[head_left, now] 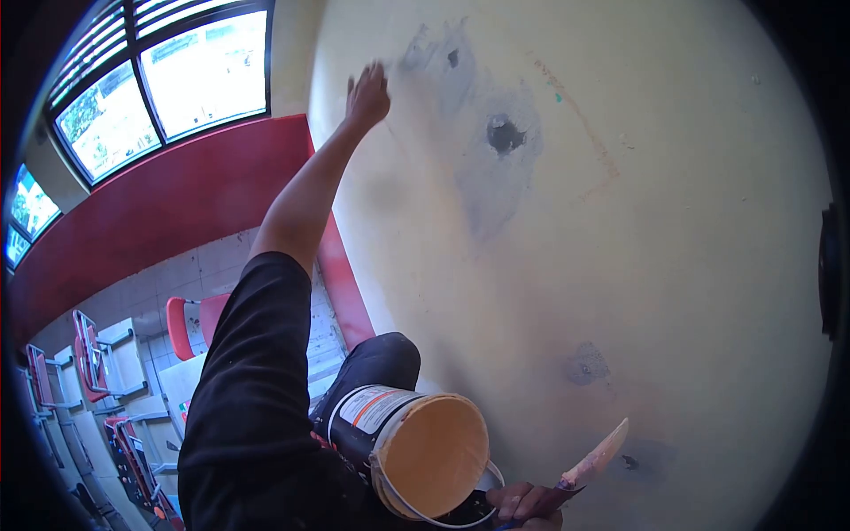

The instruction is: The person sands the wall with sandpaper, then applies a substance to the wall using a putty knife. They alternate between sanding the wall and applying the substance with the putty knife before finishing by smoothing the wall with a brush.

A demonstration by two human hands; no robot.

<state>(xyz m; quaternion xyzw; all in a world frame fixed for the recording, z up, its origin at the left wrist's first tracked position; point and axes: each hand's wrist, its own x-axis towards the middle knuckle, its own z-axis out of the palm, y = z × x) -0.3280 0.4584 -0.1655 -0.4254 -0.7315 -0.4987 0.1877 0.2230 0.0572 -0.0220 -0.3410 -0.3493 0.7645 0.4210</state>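
My left hand point(368, 96) is raised at the cream wall point(691, 230), up near the window side. It holds nothing; a finger stands apart from the others, and the fingertips are a little blurred. Just right of it is a grey patched area with a dark hole point(506, 134). Low in the view, my right hand point(528, 506) is closed round a paintbrush point(598, 457) whose tip is coated in cream. Close to that hand, a bucket point(365, 416) with a cream-smeared inside tilts against my body, and its wire handle loops beside my fingers.
Barred windows point(205, 67) and a red lower wall band point(190, 170) lie to the left. A red chair point(181, 329) and several desks with chairs on them point(104, 358) stand on the tiled floor below. More grey patches point(586, 364) mark the lower wall.
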